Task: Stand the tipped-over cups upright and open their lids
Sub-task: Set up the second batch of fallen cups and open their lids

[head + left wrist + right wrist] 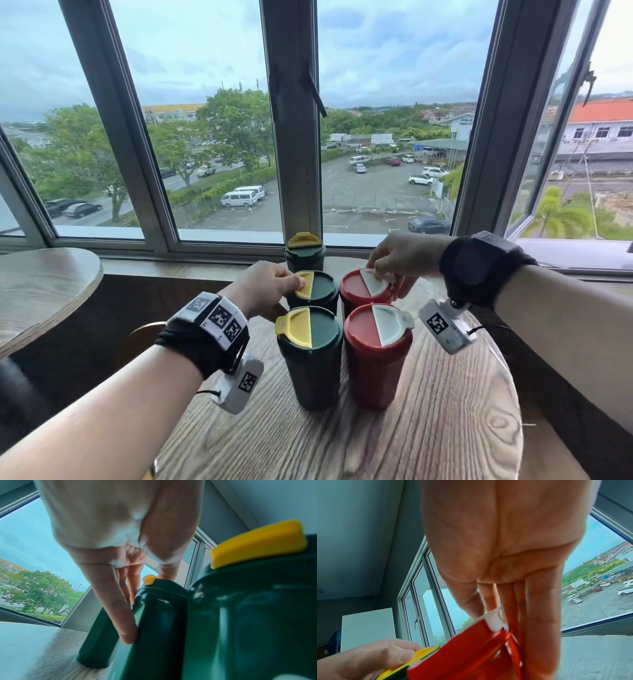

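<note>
Tall windows (212,137) are looking out over a parking lot behind a round wooden desk (428,428), where five lidded cups are standing upright. Two dark green cups and two red ones are forming a tight square: the near green cup (310,363) is standing just left of the near red cup (376,363), with the far green cup (317,291) and the far red cup (363,294) right behind them. A third green cup (305,251) is standing farthest back by the sill, its yellow flap looking raised. The left hand (263,286) is pinching the yellow flap (305,286) on the far green cup's lid, and the right hand (399,258) is pinching the white flap (375,282) on the far red cup's lid. Both near cups' flaps are lying flat.

From the left wrist, the left hand (111,547) is reaching down along the far green cup (137,622), its fingers (125,622) lying against the side while the thumb is pressing at the yellow flap (149,580). The near green cup (248,622) is filling the right of the view.

From the right wrist, the right hand (501,554) is gripping the white flap (494,622) between thumb and forefinger at the far red cup (462,653) lid's edge. The left hand (368,658) is showing at lower left, its thumb on the yellow flap (419,654).
</note>
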`<state>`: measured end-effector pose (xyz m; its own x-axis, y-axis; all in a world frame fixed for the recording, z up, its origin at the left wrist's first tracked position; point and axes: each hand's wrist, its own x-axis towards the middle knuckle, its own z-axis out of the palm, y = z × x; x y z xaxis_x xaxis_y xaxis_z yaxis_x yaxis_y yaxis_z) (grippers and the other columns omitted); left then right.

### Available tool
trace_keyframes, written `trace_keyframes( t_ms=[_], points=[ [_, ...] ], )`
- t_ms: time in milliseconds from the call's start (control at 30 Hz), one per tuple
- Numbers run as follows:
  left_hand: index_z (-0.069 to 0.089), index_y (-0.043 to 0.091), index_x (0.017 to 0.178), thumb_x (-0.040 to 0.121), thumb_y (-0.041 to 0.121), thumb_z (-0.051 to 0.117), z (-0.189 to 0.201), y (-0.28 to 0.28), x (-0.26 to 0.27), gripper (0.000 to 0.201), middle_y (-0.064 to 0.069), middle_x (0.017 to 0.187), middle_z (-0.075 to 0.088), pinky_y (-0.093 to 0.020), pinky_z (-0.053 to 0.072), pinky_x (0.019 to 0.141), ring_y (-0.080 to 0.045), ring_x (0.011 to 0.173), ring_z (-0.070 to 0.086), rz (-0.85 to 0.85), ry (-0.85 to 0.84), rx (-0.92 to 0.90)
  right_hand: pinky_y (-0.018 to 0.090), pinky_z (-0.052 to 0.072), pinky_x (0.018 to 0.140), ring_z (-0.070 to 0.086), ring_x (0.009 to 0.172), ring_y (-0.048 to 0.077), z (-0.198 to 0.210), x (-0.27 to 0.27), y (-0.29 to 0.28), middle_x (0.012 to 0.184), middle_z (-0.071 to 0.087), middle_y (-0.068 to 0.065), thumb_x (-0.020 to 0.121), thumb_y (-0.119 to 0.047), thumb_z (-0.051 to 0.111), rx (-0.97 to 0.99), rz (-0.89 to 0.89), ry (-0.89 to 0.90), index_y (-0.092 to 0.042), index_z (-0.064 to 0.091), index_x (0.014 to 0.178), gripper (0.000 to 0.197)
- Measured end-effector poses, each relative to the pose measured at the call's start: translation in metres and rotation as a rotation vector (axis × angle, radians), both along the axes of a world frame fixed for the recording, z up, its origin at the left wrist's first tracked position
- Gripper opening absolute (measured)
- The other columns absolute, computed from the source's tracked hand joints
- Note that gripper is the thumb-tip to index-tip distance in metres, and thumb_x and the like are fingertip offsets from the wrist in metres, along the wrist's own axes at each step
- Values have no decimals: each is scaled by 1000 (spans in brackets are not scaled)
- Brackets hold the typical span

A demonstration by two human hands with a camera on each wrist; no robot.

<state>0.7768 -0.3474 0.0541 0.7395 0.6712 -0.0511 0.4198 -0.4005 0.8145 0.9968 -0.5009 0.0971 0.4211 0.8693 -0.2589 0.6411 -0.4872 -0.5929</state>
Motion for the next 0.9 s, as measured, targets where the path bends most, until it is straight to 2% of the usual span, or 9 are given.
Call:
trace_keyframes(
  t_ms=[167, 200, 333, 433, 567, 667, 767, 833, 900],
  points=[
    [67, 8, 102, 99, 36, 59, -1, -2, -1, 30, -11, 96, 71, -27, 53, 46, -23, 70, 69, -7, 51, 8, 43, 65, 74, 77, 84, 30, 15, 10, 4, 101, 75, 14, 101, -30, 60, -89, 62, -127, -7, 70, 121, 32],
    [66, 9, 102, 99, 37, 58, -1, -2, -1, 30, -11, 97, 70, -27, 52, 45, -23, 71, 69, -12, 61, 9, 43, 65, 75, 77, 84, 28, 21, 12, 6, 100, 75, 11, 100, -35, 60, -108, 76, -227, -8, 72, 118, 34],
    [63, 15, 98, 100, 40, 54, 0, -4, -1, 27, -9, 98, 70, -28, 53, 46, -21, 72, 70, -35, 85, 49, 38, 58, 79, 66, 91, 26, 45, 15, 26, 108, 73, 6, 95, -53, 58, -208, 110, -964, -14, 73, 109, 45],
    [62, 16, 101, 101, 38, 51, 1, -9, -2, 25, -5, 95, 68, -24, 51, 43, -18, 71, 71, -24, 86, 82, 35, 51, 78, 65, 100, 26, 51, 12, 55, 121, 69, 4, 97, -53, 56, -233, 226, -1153, -17, 66, 125, 47],
    [63, 19, 98, 101, 38, 52, -1, -10, -4, 22, -4, 95, 70, -22, 50, 43, -17, 71, 73, 0, 62, 84, 33, 41, 80, 61, 117, 23, 51, -1, 97, 129, 67, -2, 91, -51, 67, -193, 468, -1171, -29, 55, 143, 57],
    [62, 17, 101, 101, 39, 53, -1, -7, -4, 24, -3, 96, 70, -25, 54, 45, -19, 75, 74, -12, 55, 77, 35, 49, 91, 59, 121, 23, 47, -7, 134, 135, 65, -4, 85, -58, 71, -150, 518, -1036, -33, 55, 143, 65],
    [62, 17, 102, 100, 42, 55, -2, -5, -5, 26, -2, 96, 70, -27, 58, 49, -20, 77, 74, -5, 46, 73, 38, 48, 102, 55, 128, 23, 39, -14, 166, 145, 58, -5, 88, -56, 68, -175, 535, -942, -35, 53, 145, 63],
    [64, 21, 100, 98, 45, 57, -5, -1, -5, 26, 0, 94, 70, -31, 61, 56, -17, 75, 74, -10, 48, 125, 39, 50, 102, 57, 126, 23, 34, -17, 184, 145, 58, -4, 93, -46, 65, -225, 561, -906, -37, 53, 145, 55],
    [64, 24, 100, 97, 49, 56, -8, 1, -5, 26, 0, 94, 70, -38, 63, 64, -17, 75, 74, -21, 52, 142, 35, 54, 94, 63, 115, 23, 31, -17, 197, 142, 60, -3, 95, -35, 64, -255, 581, -838, -37, 57, 142, 48]
  ],
)
